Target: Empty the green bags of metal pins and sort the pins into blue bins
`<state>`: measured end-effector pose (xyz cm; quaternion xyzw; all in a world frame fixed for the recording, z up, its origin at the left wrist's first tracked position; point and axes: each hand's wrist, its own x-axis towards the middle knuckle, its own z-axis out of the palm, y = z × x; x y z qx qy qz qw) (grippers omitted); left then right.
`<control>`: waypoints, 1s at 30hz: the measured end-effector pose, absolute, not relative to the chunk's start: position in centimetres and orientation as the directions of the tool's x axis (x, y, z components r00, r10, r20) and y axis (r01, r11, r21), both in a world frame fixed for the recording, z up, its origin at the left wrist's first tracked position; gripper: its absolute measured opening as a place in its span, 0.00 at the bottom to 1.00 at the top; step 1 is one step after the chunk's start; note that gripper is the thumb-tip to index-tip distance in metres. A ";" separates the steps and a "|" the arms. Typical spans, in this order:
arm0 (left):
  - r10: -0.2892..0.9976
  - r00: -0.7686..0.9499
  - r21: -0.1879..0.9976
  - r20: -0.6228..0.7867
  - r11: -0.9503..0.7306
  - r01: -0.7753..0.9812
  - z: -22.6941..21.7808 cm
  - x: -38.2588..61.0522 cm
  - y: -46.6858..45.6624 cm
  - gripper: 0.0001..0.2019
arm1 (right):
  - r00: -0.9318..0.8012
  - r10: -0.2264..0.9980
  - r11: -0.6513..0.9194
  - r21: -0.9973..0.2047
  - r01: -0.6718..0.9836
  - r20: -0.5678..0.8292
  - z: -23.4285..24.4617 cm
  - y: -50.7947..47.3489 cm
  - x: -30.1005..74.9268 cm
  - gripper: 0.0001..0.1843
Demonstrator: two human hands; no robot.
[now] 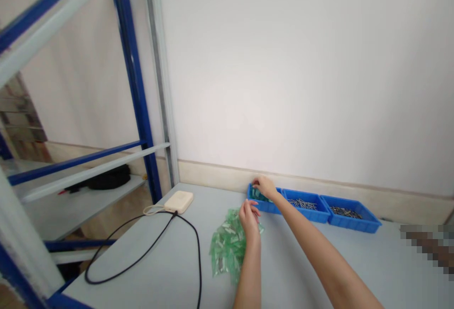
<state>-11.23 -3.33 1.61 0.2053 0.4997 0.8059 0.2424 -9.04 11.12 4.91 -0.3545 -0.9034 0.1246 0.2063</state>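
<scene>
My right hand [265,187] reaches into the leftmost blue bin [272,208], its fingers bent down and closed among green pieces [260,195]. What the fingertips pinch, if anything, is hidden. Just in front of that bin is my left hand [249,215], half curled with its fingers a little apart; I see nothing between them. Below and beside it lies a pile of small green clear plastic bags [227,243], some with metal pieces inside. My left wrist and forearm cover the pile's right part.
The middle blue bin [312,215] holds thin silvery pins or screws; the right blue bin [356,226] holds darker small metal parts. A cream box [179,201] with a black cable [197,243] lies on the left of the grey table [159,271]. A blue and grey metal frame [136,82] rises at left.
</scene>
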 end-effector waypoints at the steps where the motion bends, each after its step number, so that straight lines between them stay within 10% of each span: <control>1: 0.605 -0.791 0.906 0.086 -0.378 -0.191 1.6 -11.1 -3.2 0.26 | -0.666 0.685 0.726 -0.355 0.590 0.294 4.6 11.0 -9.1 0.10; 20: 0.695 -0.718 0.914 -0.021 -0.278 -0.296 1.7 -10.1 -2.9 0.20 | -0.743 0.563 0.811 -0.068 0.582 0.363 5.3 8.8 -8.2 0.16; 30: 0.788 -0.615 0.956 -0.032 -0.154 -0.248 2.1 -8.0 -2.9 0.16 | -0.914 0.404 0.914 -0.059 0.401 0.039 4.6 11.3 -5.3 0.24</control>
